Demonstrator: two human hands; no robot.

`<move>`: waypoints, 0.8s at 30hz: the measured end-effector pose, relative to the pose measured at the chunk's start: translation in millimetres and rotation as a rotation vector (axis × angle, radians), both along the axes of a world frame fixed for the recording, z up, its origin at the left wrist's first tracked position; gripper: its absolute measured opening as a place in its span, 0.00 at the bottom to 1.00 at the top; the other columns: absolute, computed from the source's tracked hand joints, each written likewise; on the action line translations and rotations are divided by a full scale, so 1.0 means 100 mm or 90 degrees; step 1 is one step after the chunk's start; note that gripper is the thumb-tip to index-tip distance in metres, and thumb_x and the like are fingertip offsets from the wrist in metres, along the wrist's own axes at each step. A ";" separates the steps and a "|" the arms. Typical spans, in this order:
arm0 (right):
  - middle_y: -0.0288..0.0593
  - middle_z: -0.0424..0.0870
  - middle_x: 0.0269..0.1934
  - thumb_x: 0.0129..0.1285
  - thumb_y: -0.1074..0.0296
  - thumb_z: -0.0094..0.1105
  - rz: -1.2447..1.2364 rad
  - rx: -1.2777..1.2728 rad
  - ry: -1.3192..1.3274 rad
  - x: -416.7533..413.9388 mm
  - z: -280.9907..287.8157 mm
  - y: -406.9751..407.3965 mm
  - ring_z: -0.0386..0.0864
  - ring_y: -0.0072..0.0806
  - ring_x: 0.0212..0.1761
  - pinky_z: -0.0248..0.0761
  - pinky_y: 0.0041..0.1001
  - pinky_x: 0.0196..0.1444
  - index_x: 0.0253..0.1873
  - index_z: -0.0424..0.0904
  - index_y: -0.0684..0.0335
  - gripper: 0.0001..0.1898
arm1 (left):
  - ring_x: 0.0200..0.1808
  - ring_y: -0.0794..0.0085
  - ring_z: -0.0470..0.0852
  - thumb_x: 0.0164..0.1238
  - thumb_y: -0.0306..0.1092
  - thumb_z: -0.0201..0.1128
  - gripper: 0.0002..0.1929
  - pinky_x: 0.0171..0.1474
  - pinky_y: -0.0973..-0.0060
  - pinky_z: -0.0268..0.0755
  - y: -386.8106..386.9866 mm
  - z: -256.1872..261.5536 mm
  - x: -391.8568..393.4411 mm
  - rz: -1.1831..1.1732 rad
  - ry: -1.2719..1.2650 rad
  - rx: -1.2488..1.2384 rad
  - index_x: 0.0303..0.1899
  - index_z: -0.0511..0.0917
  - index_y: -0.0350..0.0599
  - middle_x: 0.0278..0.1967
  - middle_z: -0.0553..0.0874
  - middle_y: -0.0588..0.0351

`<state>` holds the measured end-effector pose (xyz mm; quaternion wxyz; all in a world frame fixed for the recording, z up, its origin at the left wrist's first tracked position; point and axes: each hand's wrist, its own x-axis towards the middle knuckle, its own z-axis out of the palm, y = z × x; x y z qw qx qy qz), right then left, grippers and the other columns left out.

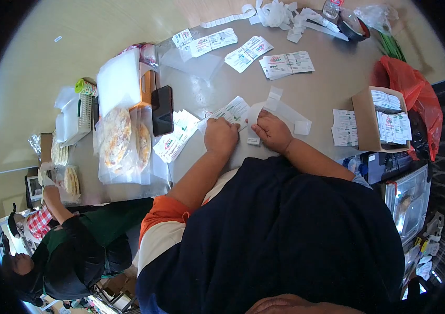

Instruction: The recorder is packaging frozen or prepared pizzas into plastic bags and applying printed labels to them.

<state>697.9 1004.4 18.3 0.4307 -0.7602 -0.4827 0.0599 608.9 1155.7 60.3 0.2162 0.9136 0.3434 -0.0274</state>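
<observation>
My left hand (221, 135) rests on a printed card or label (235, 111), its fingers at the lower edge. My right hand (271, 131) holds a looped strip of white label backing (257, 112), whose tail (297, 117) curls away to the right. Below the strip lies a small white sticker piece (253, 141). Left of my left hand is a fanned stack of printed labels (176, 135). Farther up the table lie banded label bundles (287, 65), (249, 53) is another bundle, and more labels (213, 42) lie beside them.
A black phone (162, 111) and bagged flat pizzas (117, 143) lie to the left. At right stands a cardboard box (365, 117) of labels, beside a red plastic bag (418, 94). Crumpled backing strips (277, 15) lie at the far edge. A co-worker (77, 247) stands at lower left.
</observation>
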 end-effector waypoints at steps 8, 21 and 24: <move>0.52 0.79 0.42 0.63 0.63 0.50 0.026 0.008 -0.014 0.02 -0.04 -0.01 0.74 0.46 0.49 0.60 0.36 0.64 0.40 0.78 0.66 0.12 | 0.47 0.54 0.76 0.48 0.49 0.69 0.28 0.49 0.62 0.71 0.31 0.27 -0.14 -0.032 0.096 0.174 0.49 0.74 0.43 0.46 0.75 0.46; 0.52 0.79 0.39 0.63 0.65 0.51 0.031 0.053 0.009 0.01 0.02 -0.04 0.73 0.47 0.49 0.66 0.36 0.53 0.40 0.77 0.68 0.11 | 0.46 0.53 0.78 0.43 0.42 0.73 0.24 0.53 0.62 0.66 0.79 0.02 -0.15 -0.045 0.065 -0.059 0.42 0.75 0.43 0.41 0.79 0.44; 0.51 0.79 0.38 0.63 0.65 0.51 0.018 0.088 -0.010 0.01 0.01 -0.03 0.74 0.46 0.48 0.67 0.36 0.52 0.37 0.77 0.68 0.11 | 0.40 0.56 0.80 0.44 0.40 0.73 0.21 0.45 0.63 0.71 0.78 0.01 -0.11 -0.022 0.089 -0.040 0.39 0.75 0.42 0.35 0.82 0.47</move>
